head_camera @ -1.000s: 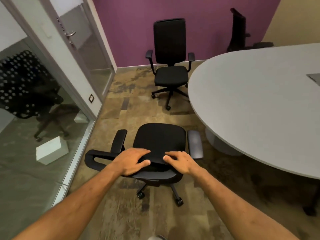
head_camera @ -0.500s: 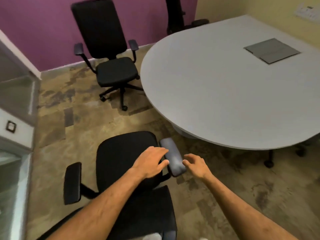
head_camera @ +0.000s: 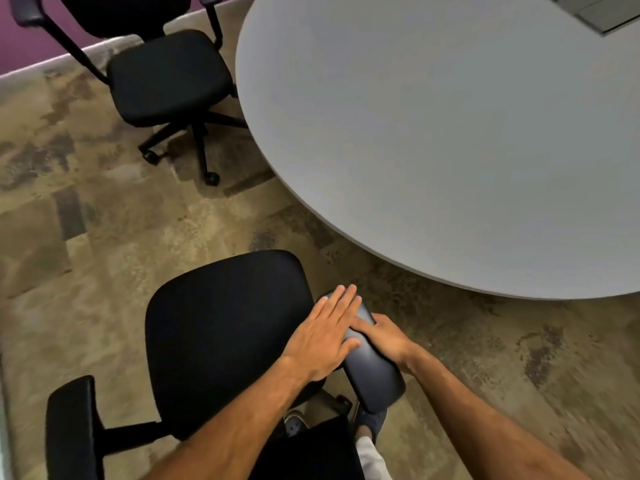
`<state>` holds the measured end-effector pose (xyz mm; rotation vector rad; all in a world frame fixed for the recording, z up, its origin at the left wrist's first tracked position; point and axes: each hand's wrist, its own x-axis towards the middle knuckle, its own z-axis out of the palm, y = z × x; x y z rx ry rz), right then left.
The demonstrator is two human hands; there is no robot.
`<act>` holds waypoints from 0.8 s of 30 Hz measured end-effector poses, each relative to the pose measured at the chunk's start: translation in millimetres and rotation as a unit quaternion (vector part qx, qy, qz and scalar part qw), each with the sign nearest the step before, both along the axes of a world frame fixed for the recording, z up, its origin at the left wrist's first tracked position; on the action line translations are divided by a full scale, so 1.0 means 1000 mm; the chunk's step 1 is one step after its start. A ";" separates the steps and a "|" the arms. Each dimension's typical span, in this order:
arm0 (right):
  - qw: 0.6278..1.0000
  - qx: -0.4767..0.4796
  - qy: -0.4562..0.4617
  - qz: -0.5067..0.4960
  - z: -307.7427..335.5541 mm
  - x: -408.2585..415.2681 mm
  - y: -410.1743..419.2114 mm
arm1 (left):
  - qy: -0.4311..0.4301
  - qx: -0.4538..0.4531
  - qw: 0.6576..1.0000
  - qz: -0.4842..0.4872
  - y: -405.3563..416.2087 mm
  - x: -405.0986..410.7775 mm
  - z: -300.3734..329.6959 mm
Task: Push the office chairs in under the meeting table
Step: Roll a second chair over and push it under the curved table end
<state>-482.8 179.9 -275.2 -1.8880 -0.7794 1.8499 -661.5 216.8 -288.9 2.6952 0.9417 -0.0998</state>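
Note:
A black office chair (head_camera: 221,334) stands right below me, its seat pointing toward the grey oval meeting table (head_camera: 450,133), a short gap of floor between them. Both hands rest on its right armrest (head_camera: 372,370). My left hand (head_camera: 323,336) lies flat across the armrest's front with fingers extended. My right hand (head_camera: 384,336) grips the armrest's outer side. The chair's left armrest (head_camera: 71,427) sits at lower left. A second black chair (head_camera: 166,74) stands at the top left, its seat beside the table's edge.
Mottled brown carpet (head_camera: 104,237) covers the floor between the two chairs. A purple wall (head_camera: 14,46) with a pale skirting runs along the top left. A grey cable flap (head_camera: 602,12) is set in the tabletop at the top right.
The chair has rolled closer to the table. My left hand slid from the seat's edge onto the right armrest, and my right hand closed on the armrest's outer side. The view tilted down.

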 end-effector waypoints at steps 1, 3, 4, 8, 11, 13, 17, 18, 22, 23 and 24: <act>1.000 0.002 0.003 0.000 -0.007 0.001 0.003 | -0.001 -0.003 1.000 0.000 0.003 -0.001 -0.005; 1.000 -0.006 0.002 0.000 -0.018 0.000 0.001 | 0.019 -0.018 1.000 -0.012 0.002 -0.003 -0.015; 1.000 -0.011 0.005 -0.002 -0.026 0.000 -0.001 | 0.035 -0.024 0.999 -0.019 0.000 -0.003 -0.022; 1.000 -0.017 0.016 -0.009 -0.059 -0.003 -0.013 | 0.069 -0.057 0.996 -0.028 -0.008 -0.003 -0.053; 1.000 -0.010 0.000 -0.013 -0.081 -0.006 -0.021 | 0.079 -0.077 0.993 -0.033 -0.012 0.000 -0.073; 1.000 -0.007 -0.016 -0.013 -0.091 -0.007 -0.026 | 0.083 -0.077 0.993 -0.033 -0.014 0.001 -0.080; 0.997 0.012 -0.070 -0.021 -0.082 -0.007 -0.032 | 0.087 -0.093 0.991 -0.042 -0.013 -0.006 -0.067; 0.995 0.016 -0.100 -0.018 -0.070 -0.009 -0.035 | 0.088 -0.104 0.990 -0.036 -0.012 -0.011 -0.058; 0.982 0.055 -0.179 -0.005 0.002 -0.018 -0.049 | 0.080 -0.120 0.989 -0.009 -0.008 -0.039 -0.004; 0.982 0.063 -0.176 -0.001 0.022 -0.019 -0.054 | 0.077 -0.126 0.989 -0.004 -0.009 -0.049 0.014; 0.982 0.067 -0.175 0.010 0.041 -0.023 -0.062 | 0.074 -0.128 0.989 0.001 -0.014 -0.060 0.031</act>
